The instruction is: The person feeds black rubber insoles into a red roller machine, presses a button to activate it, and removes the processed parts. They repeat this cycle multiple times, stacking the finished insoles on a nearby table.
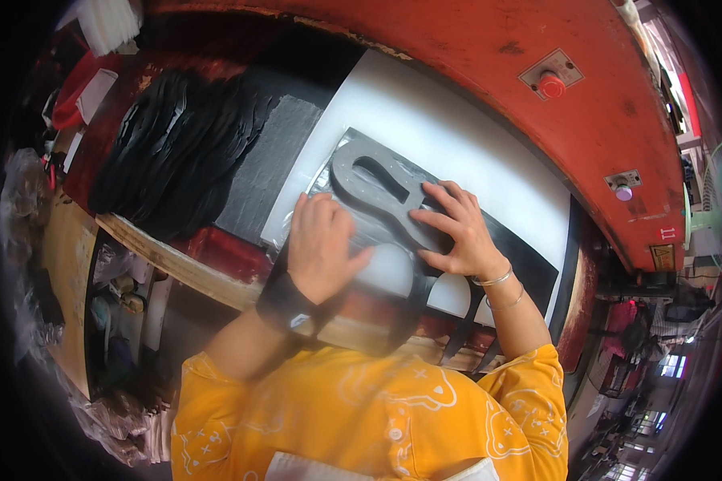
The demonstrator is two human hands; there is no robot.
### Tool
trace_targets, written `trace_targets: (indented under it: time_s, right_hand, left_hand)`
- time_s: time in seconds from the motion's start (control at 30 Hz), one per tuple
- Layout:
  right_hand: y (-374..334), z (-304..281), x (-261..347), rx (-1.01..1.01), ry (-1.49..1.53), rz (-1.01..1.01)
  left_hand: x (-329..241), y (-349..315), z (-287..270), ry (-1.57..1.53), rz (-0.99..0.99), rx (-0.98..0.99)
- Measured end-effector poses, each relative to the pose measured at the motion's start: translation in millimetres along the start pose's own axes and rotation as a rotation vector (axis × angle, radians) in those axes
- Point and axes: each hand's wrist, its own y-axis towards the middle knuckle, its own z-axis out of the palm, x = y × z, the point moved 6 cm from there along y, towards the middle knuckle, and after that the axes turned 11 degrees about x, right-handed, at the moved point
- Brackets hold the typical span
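Observation:
A grey cutting die (346, 178), shaped like a looped shoe-part outline, lies on a black sheet (512, 248) partly covered by a shiny clear film. My right hand (461, 232), with bangles at the wrist, is spread around the die's lower right end, fingers and thumb gripping it. To the left of the die, my left hand (321, 240) rests by the sheet's left edge, thumb apart and nothing visible in it. Rounded cut-outs along the sheet's near side show white beneath, with dark strips hanging toward me. A black band (285, 303) wraps my left wrist.
Under the sheet is a white cutting board (481, 148). Stacked black cut pieces (188, 140) lie at the left. A red machine beam (473, 48) with a red button (551, 85) spans the far side. A wooden ledge (176, 260) runs along the near edge.

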Motion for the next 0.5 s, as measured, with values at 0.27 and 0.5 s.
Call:
trace_targets:
  time_s: [0.27, 0.5]
  right_hand:
    - [-8.3, 0.7, -2.0, 0.004, 0.034, 0.039]
    - [-73.3, -1.9, -41.3, -0.135, 0.406, 0.312]
  left_hand:
    - [-14.6, 0.9, -7.5, 0.133, 0.073, -0.041]
    - [-4.6, 4.7, -1.7, 0.016, -0.023, 0.057]
